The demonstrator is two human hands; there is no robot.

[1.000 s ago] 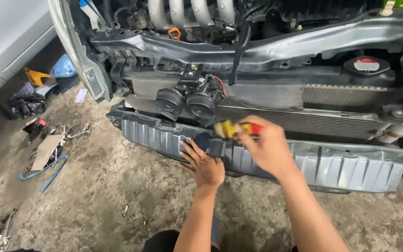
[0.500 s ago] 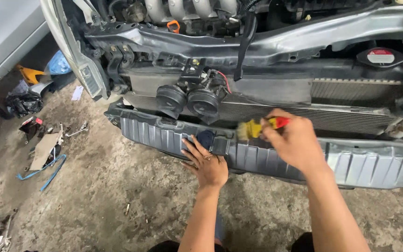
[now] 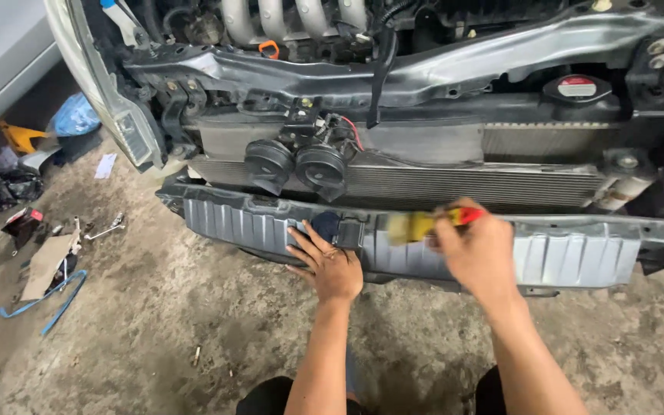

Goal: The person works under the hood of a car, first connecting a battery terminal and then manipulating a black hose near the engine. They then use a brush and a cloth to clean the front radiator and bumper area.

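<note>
Blurred by motion: a yellow-and-red tool [image 3: 424, 224], its working end hard to make out, clamped in the curled fingers of the right hand [image 3: 479, 250] just in front of the grey bumper beam [image 3: 570, 257]. Left hand [image 3: 330, 265] pressed flat on that beam, fingers spread apart, half hiding a dark round part [image 3: 326, 224] below the twin black horns [image 3: 295, 165].

Blue plastic bag [image 3: 75, 117], wrench [image 3: 106, 227], cardboard scrap [image 3: 46, 264], blue strap [image 3: 44, 306]
</note>
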